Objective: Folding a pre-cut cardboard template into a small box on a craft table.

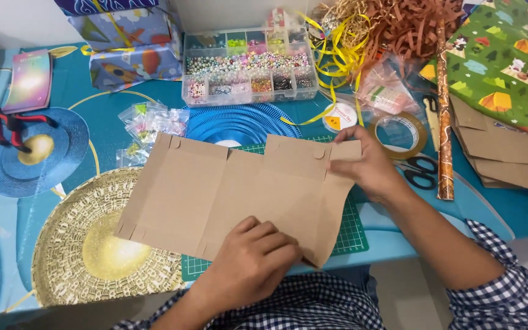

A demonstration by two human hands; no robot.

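Note:
A flat brown cardboard box blank (215,195) with creases and small tabs lies across a green cutting mat (352,235) on the blue table. My left hand (255,263) presses down on its near edge with the fingers flat. My right hand (365,162) pinches the right flap of the cardboard near its top corner, bending that flap slightly.
A clear bead organiser (249,67) stands at the back. A tape roll (398,134), black scissors (420,171) and a patterned paper roll (444,110) lie to the right, with green wrapping paper (508,61) and more cardboard (508,153). A gold round mat (87,244) sits at the left.

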